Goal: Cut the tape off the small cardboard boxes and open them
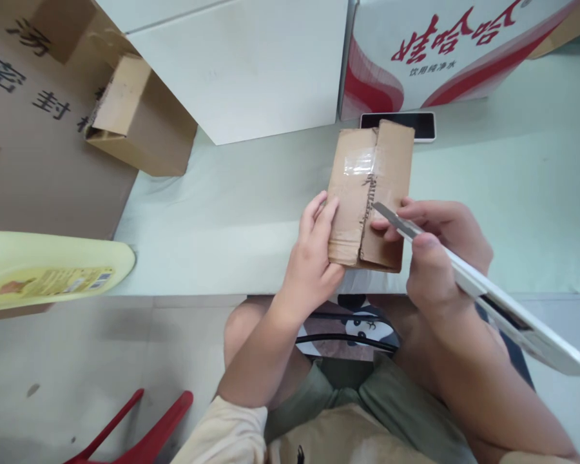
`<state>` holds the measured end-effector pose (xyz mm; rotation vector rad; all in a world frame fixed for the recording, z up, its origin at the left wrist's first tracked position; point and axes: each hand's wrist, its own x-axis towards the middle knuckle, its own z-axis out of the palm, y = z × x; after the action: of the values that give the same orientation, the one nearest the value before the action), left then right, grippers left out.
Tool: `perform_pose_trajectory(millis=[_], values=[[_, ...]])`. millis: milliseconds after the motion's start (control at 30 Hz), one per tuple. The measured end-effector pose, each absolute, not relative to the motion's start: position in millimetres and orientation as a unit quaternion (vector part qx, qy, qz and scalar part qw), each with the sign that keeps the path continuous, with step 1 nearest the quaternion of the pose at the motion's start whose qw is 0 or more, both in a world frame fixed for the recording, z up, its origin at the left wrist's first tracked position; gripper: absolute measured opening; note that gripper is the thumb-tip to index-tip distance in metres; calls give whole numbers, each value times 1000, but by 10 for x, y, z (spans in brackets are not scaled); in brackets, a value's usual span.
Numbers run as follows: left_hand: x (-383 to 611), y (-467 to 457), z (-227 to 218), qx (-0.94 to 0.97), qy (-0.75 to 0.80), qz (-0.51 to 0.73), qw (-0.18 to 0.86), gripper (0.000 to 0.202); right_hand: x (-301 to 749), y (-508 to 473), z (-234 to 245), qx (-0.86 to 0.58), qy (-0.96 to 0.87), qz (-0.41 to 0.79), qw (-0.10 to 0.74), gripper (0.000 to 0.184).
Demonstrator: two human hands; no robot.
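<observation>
A small flat cardboard parcel (372, 187) with clear tape across its top seam rests at the near edge of a pale green table (232, 212). My left hand (314, 251) grips the parcel's left side, fingers curled over its edge. My right hand (439, 251) is closed round a white utility knife (488, 296). The knife's metal blade tip lies on the parcel's middle seam, where the cardboard edge looks ragged.
A phone (415, 122) lies face up behind the parcel. A red-and-white printed carton (444, 51) and a white box (241, 64) stand at the back. Brown cartons (140, 116) sit at left, a yellow bottle (48, 267) lower left, red chair legs (140, 425) below.
</observation>
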<state>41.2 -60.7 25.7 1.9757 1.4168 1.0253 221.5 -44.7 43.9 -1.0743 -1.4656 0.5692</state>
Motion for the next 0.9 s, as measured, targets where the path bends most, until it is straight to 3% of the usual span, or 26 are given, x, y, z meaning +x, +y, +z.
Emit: perform_pose_trajectory(millis=[133,300,900], values=[[497,-626,170,716,533,387,232,80,2232,-516,484,-534,-638,163,530,26],[598,-644,130,704,542,395,234,83,2232,-502,583,-519,-686,127,494,17],[591,-636,103,709,540,402,209,85,2261,-463,608,-497,-699,105,504,9]])
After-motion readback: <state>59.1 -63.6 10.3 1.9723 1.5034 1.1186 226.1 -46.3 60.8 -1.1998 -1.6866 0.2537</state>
